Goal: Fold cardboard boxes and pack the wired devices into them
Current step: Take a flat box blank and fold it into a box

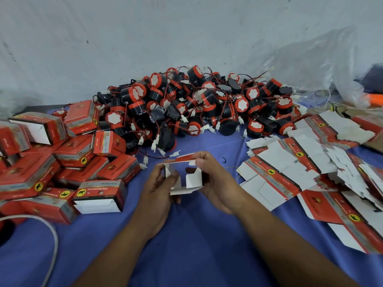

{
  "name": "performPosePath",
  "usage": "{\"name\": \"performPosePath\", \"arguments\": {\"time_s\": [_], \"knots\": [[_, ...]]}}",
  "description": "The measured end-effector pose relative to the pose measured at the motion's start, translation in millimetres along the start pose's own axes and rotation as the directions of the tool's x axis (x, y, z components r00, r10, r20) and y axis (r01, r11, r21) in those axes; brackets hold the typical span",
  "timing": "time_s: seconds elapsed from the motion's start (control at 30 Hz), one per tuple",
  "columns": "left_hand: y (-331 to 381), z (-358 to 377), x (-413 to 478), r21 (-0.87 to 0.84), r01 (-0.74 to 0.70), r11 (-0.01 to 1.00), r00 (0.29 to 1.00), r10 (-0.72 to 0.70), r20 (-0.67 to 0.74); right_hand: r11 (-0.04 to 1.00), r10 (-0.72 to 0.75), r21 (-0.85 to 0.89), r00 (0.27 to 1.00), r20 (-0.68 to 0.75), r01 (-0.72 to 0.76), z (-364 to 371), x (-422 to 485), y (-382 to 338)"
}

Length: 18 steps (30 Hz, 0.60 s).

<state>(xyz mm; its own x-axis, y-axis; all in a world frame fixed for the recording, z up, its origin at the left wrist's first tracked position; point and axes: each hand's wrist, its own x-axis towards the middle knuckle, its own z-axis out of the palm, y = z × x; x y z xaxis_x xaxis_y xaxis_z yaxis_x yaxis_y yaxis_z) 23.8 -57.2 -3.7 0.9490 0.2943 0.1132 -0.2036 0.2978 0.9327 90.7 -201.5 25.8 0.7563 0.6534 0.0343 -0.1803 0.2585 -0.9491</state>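
A half-folded red and white cardboard box is held up over the blue cloth, its open inside facing me. My left hand grips its left wall and bottom flap. My right hand holds the right side, thumb and fingers pinching the red top flap. A big heap of black and red round wired devices lies beyond the hands against the wall. Flat unfolded boxes are spread at the right. Folded red boxes are piled at the left.
A blue cloth covers the table. One folded box lies with its open white end toward me. A white cable curves at the lower left. Clear plastic bags sit at the back right. The wall is close behind.
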Motion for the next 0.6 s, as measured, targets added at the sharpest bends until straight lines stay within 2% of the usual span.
{"name": "performPosePath", "arguments": {"time_s": [0.07, 0.13, 0.3, 0.4, 0.47, 0.57, 0.6], "knots": [[1.8, -0.3, -0.7, -0.028, -0.002, 1.000, 1.000, 0.002, 0.013, 1.000, -0.006, 0.026, 1.000, 0.018, 0.006, 0.9, 0.3, 0.1], [3.9, -1.7, -1.0, -0.048, 0.006, 0.999, 0.999, -0.003, 0.050, 0.999, -0.006, 0.049, 1.000, -0.023, 0.007, 2.0, 2.0, 2.1], [10.2, -6.4, -0.7, -0.217, 0.116, 0.969, 0.983, -0.080, 0.168, 0.995, -0.053, 0.072, 0.992, -0.116, 0.062, -3.3, 4.9, -0.6], [7.9, -2.9, -0.9, -0.159, 0.101, 0.982, 0.988, -0.081, 0.130, 0.997, -0.081, -0.004, 0.990, -0.114, 0.081, -3.6, 5.5, -0.1], [6.1, -1.6, -0.3, -0.178, 0.086, 0.980, 0.994, -0.073, 0.076, 0.992, -0.109, -0.073, 0.988, -0.105, 0.102, 0.4, 5.0, 3.5], [9.1, -2.7, 0.1, -0.251, 0.064, 0.966, 0.998, -0.059, 0.030, 0.923, -0.191, -0.365, 0.969, -0.155, 0.124, 2.9, 4.5, 12.1], [9.7, -3.1, 0.4, -0.269, 0.062, 0.961, 0.998, -0.061, 0.012, 0.909, -0.188, -0.398, 0.974, -0.131, 0.122, 4.2, 3.4, 13.3]]}}
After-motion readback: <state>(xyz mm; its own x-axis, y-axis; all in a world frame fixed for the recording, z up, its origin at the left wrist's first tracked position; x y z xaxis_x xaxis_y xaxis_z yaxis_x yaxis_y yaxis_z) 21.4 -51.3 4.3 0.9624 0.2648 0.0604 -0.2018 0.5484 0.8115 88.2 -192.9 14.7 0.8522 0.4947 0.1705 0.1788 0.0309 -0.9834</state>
